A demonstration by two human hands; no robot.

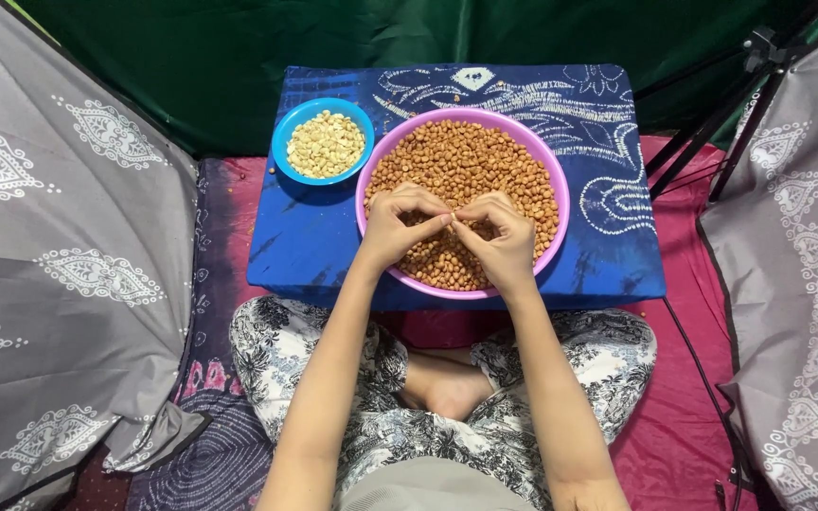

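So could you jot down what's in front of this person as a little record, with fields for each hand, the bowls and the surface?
left hand: left hand above the large pink plastic bowl, fingertips pinched against the right hand's
right hand: right hand, fingertips meeting the left's; anything pinched between them is too small to tell
large bowl: filled with brown skinned peanuts
small bowl: small blue plastic bowl of pale peeled peanuts, left of the pink one
surface: low table under a blue patterned cloth

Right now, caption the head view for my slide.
Both hands pinch a peanut over a pink bowl.
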